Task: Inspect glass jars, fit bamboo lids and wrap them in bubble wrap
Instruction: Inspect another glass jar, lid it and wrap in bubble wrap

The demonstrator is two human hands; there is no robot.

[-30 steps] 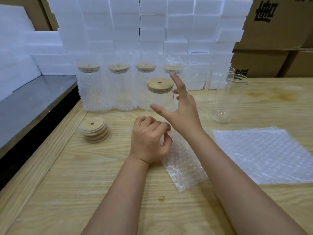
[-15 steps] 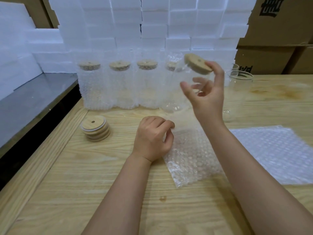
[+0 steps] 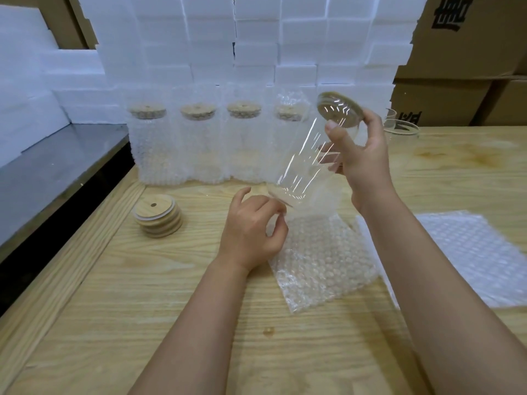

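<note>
Hands apart above the wooden table (image 3: 171,309). Your left hand (image 3: 252,233) lies low, fingers curled. Its thumb and fingertips pinch the upper left edge of the bubble wrap sheet (image 3: 322,263), which lies flat on the table nearer you and rises at that edge. Your right hand (image 3: 363,158) is raised, thumb in front and fingers behind, wrapped round the upper part of the glass jar (image 3: 302,166). The jar is tilted: its base points down and left, just beside your left fingers and the lifted wrap, and its top points up and right, closed by a bamboo lid (image 3: 340,109) seated on the mouth.

The jar's base is hard to make out against the wrap, and you cannot tell whether the two touch. Your right fingers show only through the glass. An open jar (image 3: 403,129) behind your right hand is mostly covered by it.

Surroundings, left to right:
- a grey metal surface (image 3: 57,166) beside the table
- a stack of bamboo lids (image 3: 158,216) left of your left hand
- four wrapped jars (image 3: 199,143), lidded and upright in a row at the back
- a wall of white foam blocks (image 3: 256,38) behind them
- a pile of bubble wrap sheets (image 3: 479,260), partly covered by your right forearm
- cardboard boxes (image 3: 470,38) at far right
</note>
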